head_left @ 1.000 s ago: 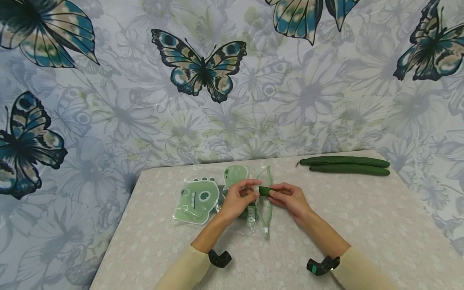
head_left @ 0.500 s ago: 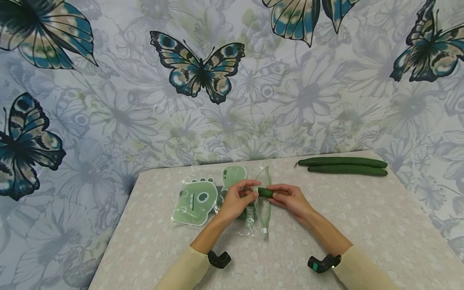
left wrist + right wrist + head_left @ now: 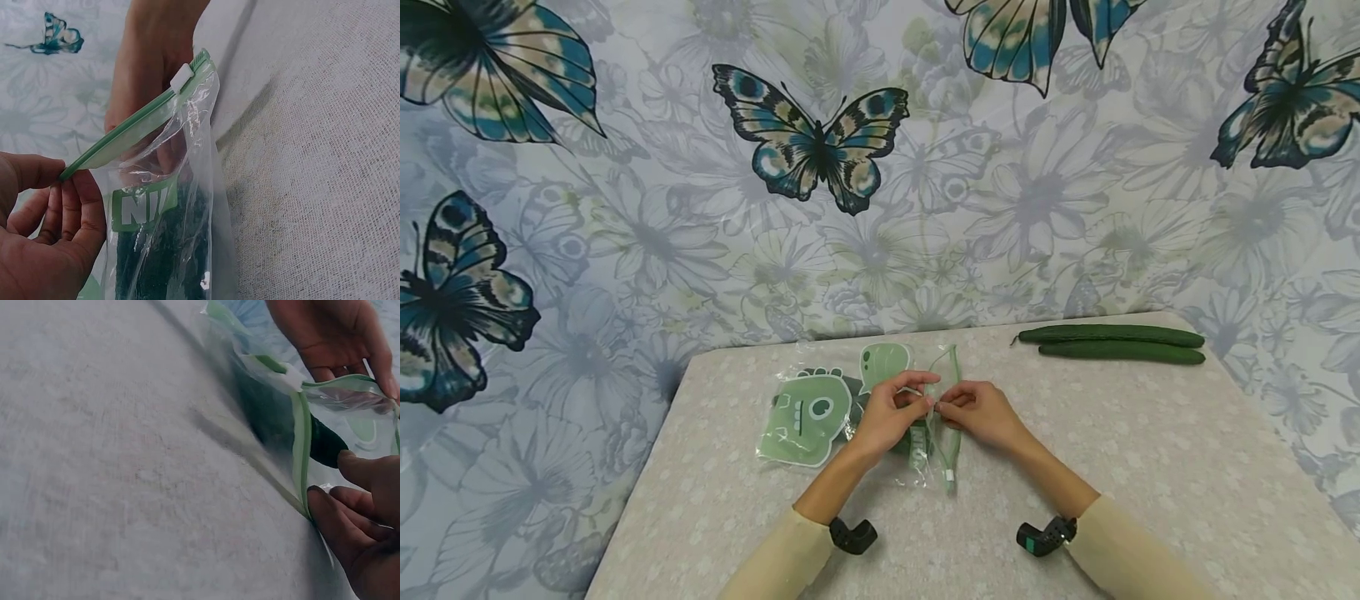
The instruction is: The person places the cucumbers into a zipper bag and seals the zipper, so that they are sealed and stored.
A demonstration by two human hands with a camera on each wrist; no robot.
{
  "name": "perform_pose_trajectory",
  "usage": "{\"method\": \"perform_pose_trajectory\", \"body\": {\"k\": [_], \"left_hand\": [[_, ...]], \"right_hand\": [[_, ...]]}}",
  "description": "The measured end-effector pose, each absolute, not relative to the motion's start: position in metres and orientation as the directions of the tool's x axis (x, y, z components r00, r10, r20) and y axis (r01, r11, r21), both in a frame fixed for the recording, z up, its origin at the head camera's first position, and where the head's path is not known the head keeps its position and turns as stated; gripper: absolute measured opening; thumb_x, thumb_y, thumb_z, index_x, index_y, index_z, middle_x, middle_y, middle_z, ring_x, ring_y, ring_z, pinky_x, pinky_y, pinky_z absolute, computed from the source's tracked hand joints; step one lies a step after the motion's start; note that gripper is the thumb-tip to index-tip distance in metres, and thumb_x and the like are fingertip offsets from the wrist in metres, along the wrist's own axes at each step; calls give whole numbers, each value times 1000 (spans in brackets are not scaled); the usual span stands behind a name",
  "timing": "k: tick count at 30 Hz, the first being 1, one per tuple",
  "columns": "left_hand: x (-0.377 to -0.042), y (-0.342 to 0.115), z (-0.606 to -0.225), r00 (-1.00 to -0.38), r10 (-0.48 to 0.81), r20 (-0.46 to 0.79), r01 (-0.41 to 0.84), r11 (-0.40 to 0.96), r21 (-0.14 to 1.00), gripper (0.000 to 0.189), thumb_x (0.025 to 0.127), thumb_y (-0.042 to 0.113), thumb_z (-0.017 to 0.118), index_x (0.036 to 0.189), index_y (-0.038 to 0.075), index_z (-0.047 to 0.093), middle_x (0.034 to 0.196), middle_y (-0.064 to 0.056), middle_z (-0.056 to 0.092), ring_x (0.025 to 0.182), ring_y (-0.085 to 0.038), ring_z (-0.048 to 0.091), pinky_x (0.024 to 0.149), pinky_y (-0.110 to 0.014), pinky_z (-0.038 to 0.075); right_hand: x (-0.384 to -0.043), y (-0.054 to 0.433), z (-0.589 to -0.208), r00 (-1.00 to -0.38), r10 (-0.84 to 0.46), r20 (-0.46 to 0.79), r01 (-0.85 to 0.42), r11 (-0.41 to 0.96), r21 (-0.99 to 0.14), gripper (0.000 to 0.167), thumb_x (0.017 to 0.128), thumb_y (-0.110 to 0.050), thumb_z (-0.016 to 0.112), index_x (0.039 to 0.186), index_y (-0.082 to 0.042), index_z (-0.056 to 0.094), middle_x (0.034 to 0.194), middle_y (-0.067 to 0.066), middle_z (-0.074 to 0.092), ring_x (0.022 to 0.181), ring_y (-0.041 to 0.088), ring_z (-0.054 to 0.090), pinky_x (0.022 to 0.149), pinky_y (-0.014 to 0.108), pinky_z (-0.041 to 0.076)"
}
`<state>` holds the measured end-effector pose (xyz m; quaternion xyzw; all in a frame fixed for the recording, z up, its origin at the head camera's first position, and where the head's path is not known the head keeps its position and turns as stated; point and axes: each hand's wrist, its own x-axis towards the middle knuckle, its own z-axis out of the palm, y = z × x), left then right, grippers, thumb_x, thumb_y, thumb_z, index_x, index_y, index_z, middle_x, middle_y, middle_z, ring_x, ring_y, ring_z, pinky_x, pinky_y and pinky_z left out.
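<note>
A clear zip bag (image 3: pixel 805 421) with green dinosaur prints lies on the table, its green-edged mouth towards the right. My left hand (image 3: pixel 887 421) pinches the mouth's rim between thumb and fingers; the left wrist view shows the white slider (image 3: pixel 182 78) at one end of the zip (image 3: pixel 119 134). A dark green cucumber (image 3: pixel 327 444) lies mostly inside the bag, its tip sticking out of the mouth. My right hand (image 3: pixel 981 412) holds this tip at the opening, thumb against it and fingers by the green rim (image 3: pixel 303 450). Its far end is hidden.
Two long cucumbers (image 3: pixel 1112 335) lie side by side at the table's back right. The table (image 3: pixel 1112 433) has a pale patterned cloth. Behind it stands a wall covering (image 3: pixel 1037 167) with butterflies and flowers.
My right hand has moved left to the bag's mouth, and the cucumber has slid further in; less of it shows outside. My left hand has stayed on the rim.
</note>
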<state>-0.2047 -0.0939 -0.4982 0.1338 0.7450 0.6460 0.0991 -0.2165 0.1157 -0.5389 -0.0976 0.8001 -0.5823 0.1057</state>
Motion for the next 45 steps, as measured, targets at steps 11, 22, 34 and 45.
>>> {"method": "perform_pose_trajectory", "body": {"k": [11, 22, 34, 45], "left_hand": [[-204, -93, -497, -946, 322, 23, 66, 124, 990, 34, 102, 4, 71, 135, 8, 73, 109, 2, 58, 86, -6, 63, 78, -25, 56], [-203, -95, -497, -949, 312, 36, 76, 119, 990, 34, 100, 4, 72, 133, 9, 74, 109, 1, 60, 85, -5, 65, 75, -20, 55], [-203, -93, -497, -948, 316, 29, 68, 115, 991, 34, 101, 4, 72, 134, 8, 73, 111, -5, 60, 90, -8, 65, 78, -21, 58], [-203, -94, -499, -949, 313, 45, 79, 97, 992, 34, 100, 2, 73, 134, 3, 72, 114, -16, 60, 86, -7, 63, 79, -21, 60]], "right_hand": [[-219, 104, -540, -984, -176, -12, -66, 433, -899, 11, 96, -16, 80, 91, -7, 76, 78, 9, 78, 62, 15, 75, 59, 27, 62], [-222, 95, -541, -983, -170, 71, -159, 596, -787, 11, 92, -16, 79, 83, -14, 73, 64, -4, 70, 53, 9, 63, 54, 26, 50], [-212, 115, -535, -983, -178, 33, -109, 437, -893, 17, 96, -26, 83, 92, -11, 76, 82, 5, 78, 64, 14, 75, 62, 27, 61], [-196, 202, -534, -988, -146, 40, -110, 511, -852, 21, 97, -32, 83, 98, -12, 76, 88, 5, 78, 71, 15, 74, 67, 26, 60]]}}
